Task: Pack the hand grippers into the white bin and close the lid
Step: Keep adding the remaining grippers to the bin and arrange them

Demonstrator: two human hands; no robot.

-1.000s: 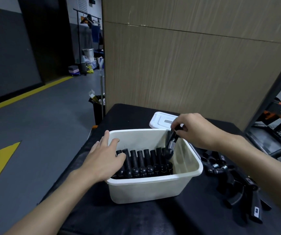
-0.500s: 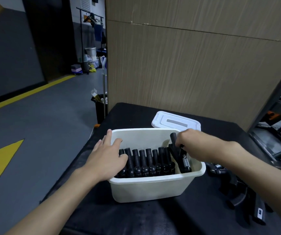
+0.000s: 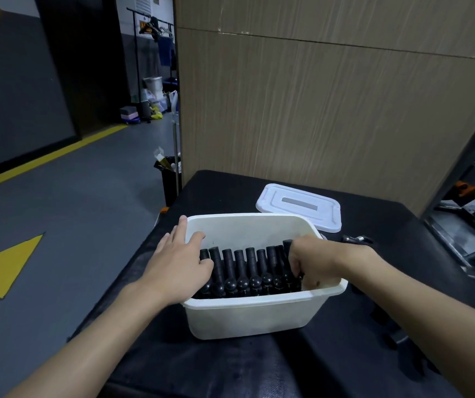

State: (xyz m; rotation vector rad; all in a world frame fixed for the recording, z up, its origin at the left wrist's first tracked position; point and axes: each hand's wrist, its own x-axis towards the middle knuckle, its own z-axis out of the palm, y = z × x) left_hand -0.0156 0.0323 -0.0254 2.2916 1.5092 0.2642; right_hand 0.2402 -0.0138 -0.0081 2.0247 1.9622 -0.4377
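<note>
Black surface (image 3: 230, 366) lies under both hands and runs past them to a wood-grain panel (image 3: 316, 110)

White bin (image 3: 247, 317) stands on the surface between the two forearms, top open, near wall facing the person

Lid (image 3: 299, 206) is off, lying flat on the surface beyond the right hand, just behind the bin's far right corner

Left hand (image 3: 178, 265): released, fingers straight, laid across the bin's left rim; thumb reaches inside, against the leftmost handles

Right hand (image 3: 316, 262): inside the bin at its right end, fingers curled downward, grasping the rightmost hand gripper (image 3: 287, 245); that handle's top shows just left of the knuckles

Hand grippers (image 3: 247, 268): one packed row filling the space between the two hands, black handles side by side, each touching the next, rounded ends toward the person

Loose hand gripper (image 3: 355, 239) lies on the surface just beyond the right wrist, outside the bin, well apart from the left hand; a bit of bright metal shows on it
</note>
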